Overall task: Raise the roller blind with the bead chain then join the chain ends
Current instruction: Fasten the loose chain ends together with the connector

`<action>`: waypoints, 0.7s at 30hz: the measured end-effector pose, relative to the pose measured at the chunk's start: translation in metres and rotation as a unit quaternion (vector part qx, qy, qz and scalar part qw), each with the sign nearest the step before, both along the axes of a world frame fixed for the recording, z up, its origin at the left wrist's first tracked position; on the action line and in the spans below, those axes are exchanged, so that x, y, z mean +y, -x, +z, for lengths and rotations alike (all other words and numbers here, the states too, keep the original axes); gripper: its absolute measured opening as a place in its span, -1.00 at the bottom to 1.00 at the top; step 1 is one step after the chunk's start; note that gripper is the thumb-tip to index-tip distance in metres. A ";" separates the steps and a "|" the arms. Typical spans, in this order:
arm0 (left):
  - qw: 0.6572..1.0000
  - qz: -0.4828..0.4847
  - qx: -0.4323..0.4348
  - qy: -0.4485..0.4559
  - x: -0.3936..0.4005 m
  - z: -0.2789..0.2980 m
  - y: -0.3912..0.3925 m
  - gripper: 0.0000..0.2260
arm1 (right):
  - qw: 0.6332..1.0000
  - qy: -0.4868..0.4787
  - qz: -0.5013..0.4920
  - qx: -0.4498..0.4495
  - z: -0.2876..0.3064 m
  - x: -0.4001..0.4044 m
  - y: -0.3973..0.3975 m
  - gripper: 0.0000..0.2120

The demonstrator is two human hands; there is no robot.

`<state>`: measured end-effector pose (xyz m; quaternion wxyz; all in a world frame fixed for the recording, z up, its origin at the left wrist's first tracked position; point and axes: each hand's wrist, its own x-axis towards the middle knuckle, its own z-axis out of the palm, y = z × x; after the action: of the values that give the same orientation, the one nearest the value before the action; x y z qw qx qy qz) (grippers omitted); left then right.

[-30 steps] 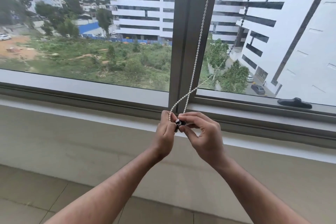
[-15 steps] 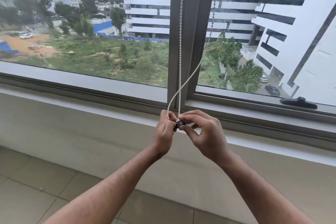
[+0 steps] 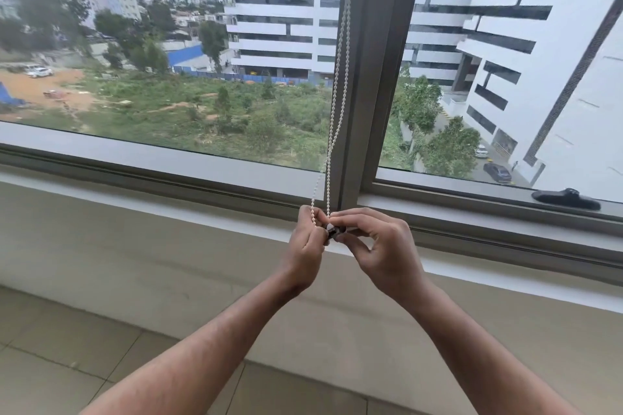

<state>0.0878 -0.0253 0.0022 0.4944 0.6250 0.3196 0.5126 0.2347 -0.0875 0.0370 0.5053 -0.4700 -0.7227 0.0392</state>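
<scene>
Blind apparently raised, no fabric showing over the glass; joining underway just below the window mullion (image 3: 377, 77), with left hand (image 3: 305, 246) pinching the bead chain (image 3: 338, 84), right hand (image 3: 381, 246) pinching the dark connector (image 3: 333, 231), ends not visibly joined.

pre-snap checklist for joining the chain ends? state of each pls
1. Left hand grips one strand of the bead chain: ok.
2. Right hand pinches the small dark connector: ok.
3. Chain end seated in the connector: cannot tell, fingers cover it.
4. The two strands run up without a tangle: ok as far as seen, close together along the window post.
5. Blind raised: ok as far as seen, no blind over the glass.
6. Window handle away from the hands: ok.
</scene>
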 end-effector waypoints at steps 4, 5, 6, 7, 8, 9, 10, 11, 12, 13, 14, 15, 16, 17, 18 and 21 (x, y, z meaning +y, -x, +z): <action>1.000 -0.004 -0.004 -0.008 0.006 0.001 0.007 -0.90 | 1.000 -0.005 -0.019 -0.007 0.001 0.005 0.010 -0.71; 1.000 0.000 0.001 -0.014 0.008 0.000 0.009 -0.90 | 1.000 -0.006 -0.023 -0.009 0.001 0.006 0.012 -0.71; 1.000 0.005 0.008 -0.021 0.010 -0.001 0.011 -0.91 | 1.000 -0.006 -0.027 -0.010 0.001 0.006 0.015 -0.71; 0.999 0.010 0.016 -0.029 0.011 -0.002 0.013 -0.91 | 0.999 -0.005 -0.034 -0.008 0.001 0.007 0.017 -0.71; 0.999 0.012 0.029 -0.039 0.012 -0.002 0.015 -0.91 | 0.999 -0.003 -0.043 -0.003 0.001 0.007 0.018 -0.71; 0.998 0.015 0.043 -0.052 0.011 -0.002 0.017 -0.91 | 0.998 -0.001 -0.055 0.005 0.002 0.007 0.020 -0.71; 0.996 0.017 0.055 -0.066 0.011 -0.001 0.018 -0.91 | 0.998 0.002 -0.064 0.014 0.002 0.007 0.021 -0.71; 0.995 0.017 0.062 -0.075 0.010 0.000 0.019 -0.89 | 0.997 0.005 -0.067 0.022 0.003 0.007 0.022 -0.71; 0.995 0.016 0.065 -0.079 0.009 0.000 0.020 -0.88 | 0.998 0.005 -0.065 0.025 0.004 0.007 0.023 -0.71; 0.995 0.014 0.064 -0.079 0.010 0.000 0.021 -0.87 | 0.998 0.005 -0.060 0.024 0.004 0.007 0.024 -0.72; 0.995 0.014 0.063 -0.076 0.010 0.000 0.022 -0.86 | 0.998 0.004 -0.055 0.020 0.005 0.006 0.026 -0.72; 0.995 0.013 0.063 -0.074 0.011 -0.001 0.023 -0.86 | 0.999 0.005 -0.052 0.015 0.005 0.006 0.027 -0.72; 0.995 0.012 0.062 -0.072 0.012 -0.001 0.024 -0.86 | 0.999 0.007 -0.051 0.011 0.005 0.005 0.028 -0.72; 0.996 0.011 0.061 -0.069 0.012 -0.001 0.024 -0.86 | 0.999 0.010 -0.052 0.007 0.005 0.005 0.028 -0.72; 0.996 0.010 0.060 -0.068 0.012 -0.001 0.025 -0.86 | 0.998 0.013 -0.056 0.003 0.005 0.005 0.028 -0.72; 0.996 0.007 0.058 -0.066 0.011 -0.001 0.026 -0.87 | 0.998 0.019 -0.065 -0.008 0.005 0.005 0.027 -0.72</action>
<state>0.0614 -0.0142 0.0015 0.4298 0.6824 0.3174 0.4989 0.2073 -0.0826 0.0422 0.4916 -0.5262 -0.6937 0.0160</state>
